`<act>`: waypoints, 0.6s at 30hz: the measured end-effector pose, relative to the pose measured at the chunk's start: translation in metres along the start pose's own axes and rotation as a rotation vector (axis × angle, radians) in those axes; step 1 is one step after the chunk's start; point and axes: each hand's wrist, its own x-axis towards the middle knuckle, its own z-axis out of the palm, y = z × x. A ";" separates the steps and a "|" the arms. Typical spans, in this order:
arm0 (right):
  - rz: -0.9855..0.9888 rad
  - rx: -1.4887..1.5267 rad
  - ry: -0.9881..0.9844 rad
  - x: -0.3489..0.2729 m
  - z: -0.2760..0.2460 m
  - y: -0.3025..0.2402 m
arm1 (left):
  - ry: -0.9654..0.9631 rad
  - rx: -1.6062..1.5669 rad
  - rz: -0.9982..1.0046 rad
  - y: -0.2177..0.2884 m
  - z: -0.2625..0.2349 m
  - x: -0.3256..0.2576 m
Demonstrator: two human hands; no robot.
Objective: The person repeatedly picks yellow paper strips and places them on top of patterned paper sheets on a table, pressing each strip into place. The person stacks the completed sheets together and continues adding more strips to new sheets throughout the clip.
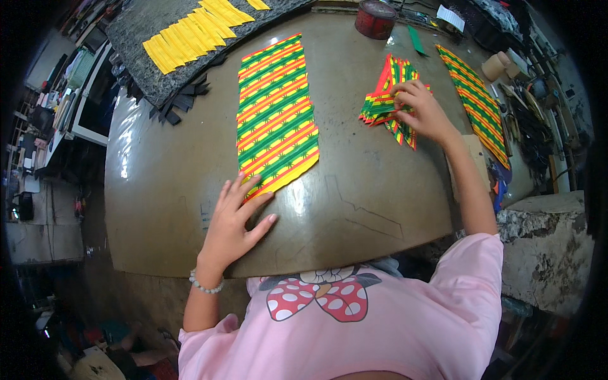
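Note:
My left hand [237, 218] lies with its fingers spread on the near end of a long panel [277, 107] patterned in green, yellow and red slanted stripes. The panel's side edges are slightly stepped, like strips laid side by side. To the right, my right hand [423, 109] reaches over a loose pile of matching striped strips [383, 104], which lie crossed over one another. Its thumb and fingers pinch at a strip in this pile; the fingertips partly hide what they grip. A beaded bracelet [207, 283] circles my left wrist.
Yellow strips [190, 41] lie in a row on a dark stone slab [142, 63] at the far left, with black pieces [177, 104] beside it. A red tin [375, 20] stands at the back. Another striped panel [475, 104] and blue-handled scissors [500, 190] are at the right of the brown table [171, 209].

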 end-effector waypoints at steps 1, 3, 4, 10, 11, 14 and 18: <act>-0.017 -0.018 -0.001 0.001 -0.005 -0.001 | 0.004 -0.046 0.025 0.003 0.003 0.003; 0.001 -0.011 -0.059 0.000 -0.013 -0.004 | 0.013 -0.160 0.087 0.012 0.015 0.018; 0.033 0.012 -0.114 -0.002 -0.016 -0.007 | 0.021 -0.226 0.124 0.017 0.022 0.030; 0.006 -0.075 0.025 -0.016 -0.015 -0.018 | 0.152 -0.389 0.357 0.060 0.097 0.176; 0.013 -0.077 0.059 -0.021 -0.014 -0.016 | 0.078 -0.350 0.319 0.062 0.105 0.197; 0.109 -0.030 0.099 -0.049 -0.020 -0.001 | -0.090 -0.072 0.299 0.058 0.126 0.224; 0.615 0.321 0.851 -0.120 -0.082 0.013 | -0.022 -0.039 0.308 0.056 0.142 0.227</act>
